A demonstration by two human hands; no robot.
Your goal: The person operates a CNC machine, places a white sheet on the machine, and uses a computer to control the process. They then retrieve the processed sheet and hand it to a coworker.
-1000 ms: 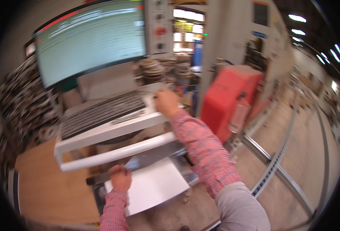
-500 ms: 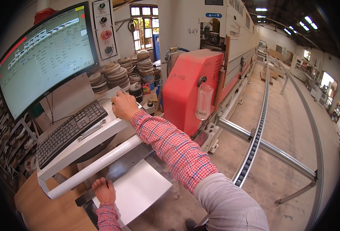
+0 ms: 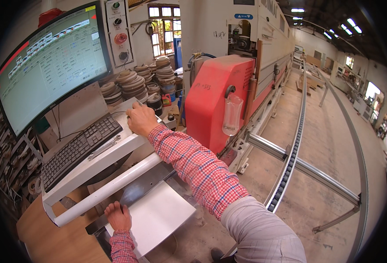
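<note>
At the right end of a white shelf (image 3: 132,131), my right hand (image 3: 141,119) is curled over what looks like a computer mouse, almost wholly hidden under the palm. A thin cable runs toward it. Left of that hand lies a black keyboard (image 3: 81,151), with metal wrenches (image 3: 103,148) along its near edge. Lower down, my left hand (image 3: 118,217) lies flat at the left edge of a white panel (image 3: 163,217), fingers extended, thumb apart and nothing gripped. A large monitor (image 3: 53,65) with a table of entries faces me above the keyboard.
A white tubular rail (image 3: 110,188) fronts the shelf. Beyond it stands a red machine cover (image 3: 213,101) with a clear plastic bottle (image 3: 232,116) hanging on it. A roller conveyor (image 3: 290,166) runs along the right. Stacked discs (image 3: 130,85) and a control box (image 3: 120,33) are behind.
</note>
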